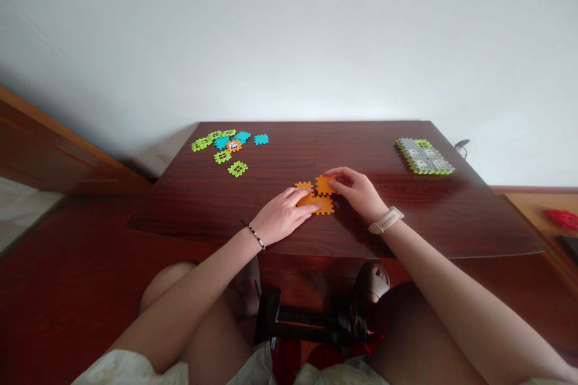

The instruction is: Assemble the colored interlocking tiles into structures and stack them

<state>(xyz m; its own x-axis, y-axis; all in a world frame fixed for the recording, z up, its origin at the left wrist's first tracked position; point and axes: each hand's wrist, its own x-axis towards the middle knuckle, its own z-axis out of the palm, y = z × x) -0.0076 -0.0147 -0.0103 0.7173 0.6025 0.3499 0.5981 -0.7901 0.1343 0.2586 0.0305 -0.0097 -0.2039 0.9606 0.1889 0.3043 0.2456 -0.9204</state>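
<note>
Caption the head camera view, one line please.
Left hand and right hand rest on orange interlocking tiles on a dark wooden table.

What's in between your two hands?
In the head view, orange interlocking tiles lie between the left hand and the right hand, and both hands touch them.

We take this for a room in a home:
1. Behind the dark wooden table [316, 150], we see a plain white wall [289, 42].
2. Left of the table, we see a reddish wood floor [67, 240].
3. Right of the table, we see a pale wooden surface [528, 210].
</note>
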